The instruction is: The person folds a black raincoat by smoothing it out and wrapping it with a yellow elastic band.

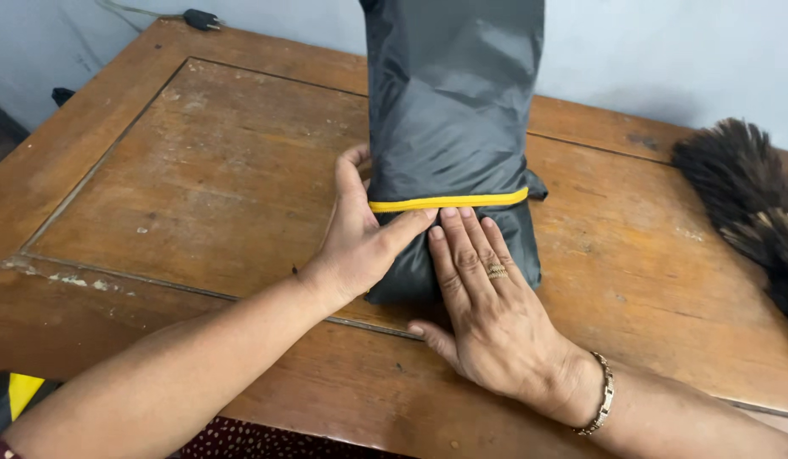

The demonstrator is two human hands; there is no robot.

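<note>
A dark grey folded fabric bundle [449, 110] with a yellow band [449, 202] across it lies on the wooden table [198, 170]. My left hand [360, 234] presses on its near left corner, thumb along the bundle's left edge, fingertips on the fabric just under the yellow band. My right hand [487, 306] lies flat on the bundle's near end, fingers spread and pointing away from me, with a ring on one finger and a metal bracelet on the wrist. Neither hand grips the fabric; both rest on top of it.
A dark feather duster [751, 204] lies at the table's right edge. A black plug with a cable [200, 18] sits at the far left corner near the pale wall. The table's near edge runs below my forearms.
</note>
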